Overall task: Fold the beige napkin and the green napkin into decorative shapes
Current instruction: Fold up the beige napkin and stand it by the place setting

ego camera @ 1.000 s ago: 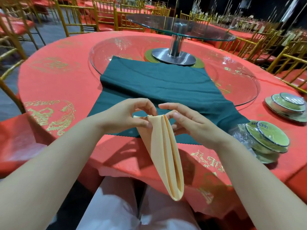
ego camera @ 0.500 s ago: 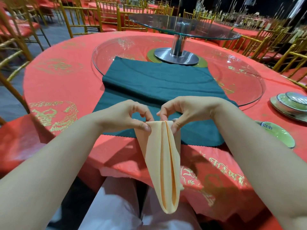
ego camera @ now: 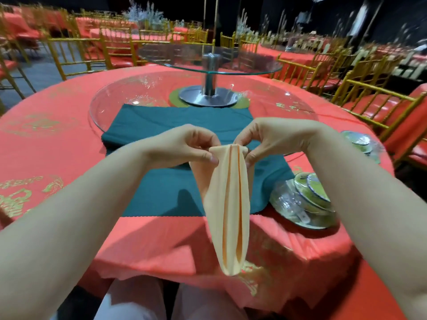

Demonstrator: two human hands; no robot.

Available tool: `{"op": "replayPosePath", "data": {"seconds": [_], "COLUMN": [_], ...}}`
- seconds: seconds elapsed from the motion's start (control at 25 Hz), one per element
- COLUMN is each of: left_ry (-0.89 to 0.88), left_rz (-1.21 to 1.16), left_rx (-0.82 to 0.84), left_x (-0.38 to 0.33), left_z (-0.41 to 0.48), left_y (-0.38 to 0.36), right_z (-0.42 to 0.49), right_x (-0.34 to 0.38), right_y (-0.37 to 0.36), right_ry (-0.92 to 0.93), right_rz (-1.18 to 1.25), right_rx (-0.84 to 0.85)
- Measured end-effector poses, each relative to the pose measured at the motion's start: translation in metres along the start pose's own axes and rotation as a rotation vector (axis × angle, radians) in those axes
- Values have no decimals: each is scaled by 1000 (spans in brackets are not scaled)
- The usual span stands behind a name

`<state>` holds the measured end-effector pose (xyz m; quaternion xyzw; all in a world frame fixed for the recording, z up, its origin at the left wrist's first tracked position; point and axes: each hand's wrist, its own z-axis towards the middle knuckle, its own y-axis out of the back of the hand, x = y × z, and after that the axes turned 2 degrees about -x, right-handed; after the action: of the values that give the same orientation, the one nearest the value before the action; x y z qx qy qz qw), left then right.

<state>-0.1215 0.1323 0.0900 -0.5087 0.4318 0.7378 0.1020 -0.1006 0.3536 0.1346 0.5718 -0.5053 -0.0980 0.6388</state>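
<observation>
My left hand (ego camera: 184,147), at nine o'clock of the work, has its fingers curled and its thumb pressed against them. It pinches the upper left edge of the beige napkin (ego camera: 227,204). Behind it at twelve o'clock the green napkin (ego camera: 161,125) lies spread out, its near part on the red tablecloth (ego camera: 57,146) and its far part up on the glass turntable (ego camera: 138,88). I judge that one not yet started.

The beige napkin is off the table, held in the air between both hands. It hangs toward six o'clock as a long narrow bundle with two lengthwise creases showing, and its rounded lower end dangles past the table's near edge, over my lap. My right hand (ego camera: 268,139), at three o'clock of the bundle, is curled the same way, thumb and fingertips nipping the upper right edge. The two hands sit close together on the same top end.

I take this step to be gathering the lengthwise folds at the top. To do it well, I want both pinches firm and level, so no layer slips and the creases run straight down. I would shift one hand at a time and never loosen both. The hanging end should swing free of the table edge. At four o'clock sits a stack of wrapped dishes (ego camera: 305,199), just beside the green cloth, and my right elbow should stay clear of it.
</observation>
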Motion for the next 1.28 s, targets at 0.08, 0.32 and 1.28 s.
{"op": "replayPosePath", "data": {"seconds": [0.08, 0.32, 1.28], "left_ry": [-81, -235, -30], "left_rz": [-7, -21, 292], "left_rx": [1, 37, 253], "left_x": [-24, -76, 7], "left_z": [45, 186, 296], "left_y": [-9, -67, -142], "right_z": [-32, -116, -117], "right_x": [-13, -81, -275], "right_y": [32, 108, 76], "right_ry": [-65, -309, -403], "right_rz": [-54, -176, -243], "right_rx": [-114, -268, -273]}}
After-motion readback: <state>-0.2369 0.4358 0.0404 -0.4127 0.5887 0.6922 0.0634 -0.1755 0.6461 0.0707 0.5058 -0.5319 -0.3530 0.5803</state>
